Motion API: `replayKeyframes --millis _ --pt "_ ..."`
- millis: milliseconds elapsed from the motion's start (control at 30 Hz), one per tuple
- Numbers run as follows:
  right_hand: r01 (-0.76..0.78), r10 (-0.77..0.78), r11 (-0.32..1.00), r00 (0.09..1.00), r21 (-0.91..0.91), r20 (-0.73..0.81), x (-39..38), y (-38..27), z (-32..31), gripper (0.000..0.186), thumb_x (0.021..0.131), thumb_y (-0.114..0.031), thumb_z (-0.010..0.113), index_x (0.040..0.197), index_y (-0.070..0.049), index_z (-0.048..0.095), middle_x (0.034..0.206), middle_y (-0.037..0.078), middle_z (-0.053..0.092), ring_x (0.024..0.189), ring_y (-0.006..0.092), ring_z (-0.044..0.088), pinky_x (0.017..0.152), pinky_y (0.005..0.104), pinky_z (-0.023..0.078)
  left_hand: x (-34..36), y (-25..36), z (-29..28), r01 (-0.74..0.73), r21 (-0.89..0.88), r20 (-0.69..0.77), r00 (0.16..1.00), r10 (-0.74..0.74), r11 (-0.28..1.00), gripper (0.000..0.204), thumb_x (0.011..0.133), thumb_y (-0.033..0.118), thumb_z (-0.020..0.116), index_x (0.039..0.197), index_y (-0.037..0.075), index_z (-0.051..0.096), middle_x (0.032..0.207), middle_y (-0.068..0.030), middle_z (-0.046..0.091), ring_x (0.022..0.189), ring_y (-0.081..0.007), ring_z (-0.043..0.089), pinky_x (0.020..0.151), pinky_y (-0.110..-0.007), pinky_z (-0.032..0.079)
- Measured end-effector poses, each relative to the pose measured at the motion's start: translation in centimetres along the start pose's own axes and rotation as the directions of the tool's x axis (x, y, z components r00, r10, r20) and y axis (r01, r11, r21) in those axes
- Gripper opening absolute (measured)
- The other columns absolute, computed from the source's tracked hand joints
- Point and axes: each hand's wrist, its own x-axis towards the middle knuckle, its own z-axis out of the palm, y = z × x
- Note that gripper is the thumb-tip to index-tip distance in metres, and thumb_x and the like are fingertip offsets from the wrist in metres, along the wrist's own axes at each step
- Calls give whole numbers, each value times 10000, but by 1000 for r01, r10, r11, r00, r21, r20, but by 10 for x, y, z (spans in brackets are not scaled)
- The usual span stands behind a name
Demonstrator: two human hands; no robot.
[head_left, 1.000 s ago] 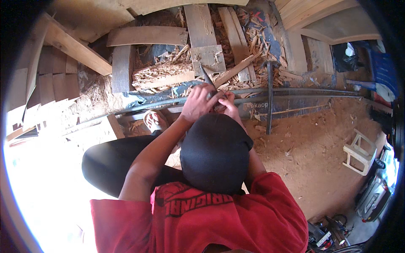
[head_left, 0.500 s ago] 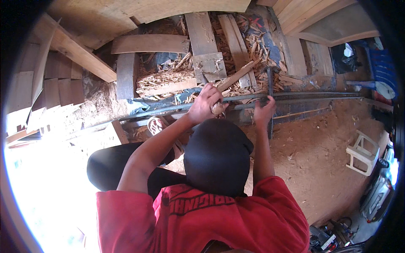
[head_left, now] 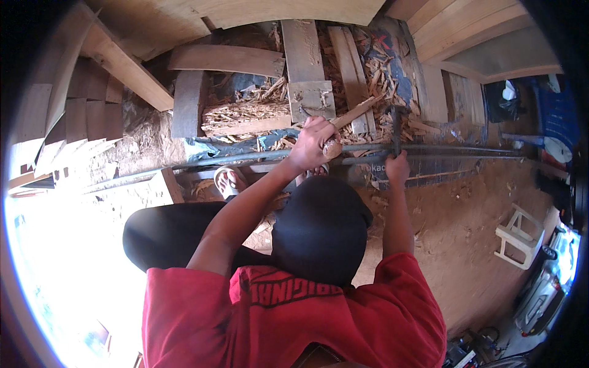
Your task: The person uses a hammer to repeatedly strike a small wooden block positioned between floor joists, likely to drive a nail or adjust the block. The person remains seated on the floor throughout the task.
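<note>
Left hand (head_left: 314, 144) out ahead of the black cap (head_left: 320, 233), grip closed round a tool with a rounded, wood-coloured handle (head_left: 332, 149); the handle's butt shows below the fingers, and a thin dark end runs out past the knuckles over the lower edge of a pale, pitted board (head_left: 313, 97). Cannot tell whether that end touches the wood. Right hand (head_left: 397, 168) farther right, well apart from the left, grip closed on the lower end of a dark bar-like tool (head_left: 396, 130) pointing away from the body; it passes over two long grey rails (head_left: 454, 148). Pitted board lies at the near end of a long plank (head_left: 302, 52); splintered wood chips (head_left: 248, 112) in a heap to the left, more to the right among offcuts. Sandalled foot (head_left: 230, 180) below the rails, left. Pale plastic stool (head_left: 520, 238) on brown dirt floor (head_left: 454, 214), far right.
</note>
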Motion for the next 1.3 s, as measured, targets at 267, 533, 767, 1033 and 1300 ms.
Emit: replayKeyframes --millis 267,533,767,1033,1300 --pt "137 -165 856 986 498 13 -44 18 -40 549 992 -502 802 940 38 717 809 146 710 769 270 685 727 456 542 6 2 -3 47 1 -53 998 -46 999 179 796 103 772 921 61 650 869 -139 660 868 -387 661 844 -462 472" --pt "191 -402 725 897 662 181 -184 -15 -130 345 1062 -294 770 862 -25 688 716 -46 612 699 74 575 639 328 473 17 3 -5 115 -68 -86 989 -120 991 180 851 149 769 937 28 666 877 -193 685 875 -421 680 857 -481 500" --pt "399 -464 545 876 737 -131 -206 -36 -102 338 1061 -347 777 979 -19 761 754 -2 672 674 78 603 594 301 472 22 5 -3 176 -100 -101 977 -186 979 173 863 173 755 919 26 685 889 -211 699 898 -431 687 868 -490 514" --pt "-72 -169 493 970 867 177 -217 -7 -126 278 1066 -286 770 1066 -9 747 775 -17 659 707 102 602 631 309 483 16 2 5 179 -133 -115 974 -195 975 217 907 218 755 950 10 711 891 -227 706 900 -437 694 877 -499 522" --pt "163 -316 770 937 617 147 -209 -5 -108 246 1095 -267 711 1051 -26 721 741 -12 639 687 92 584 604 301 459 30 2 5 224 -62 -150 961 -231 973 227 934 253 756 944 30 717 885 -222 723 901 -439 709 866 -508 526"
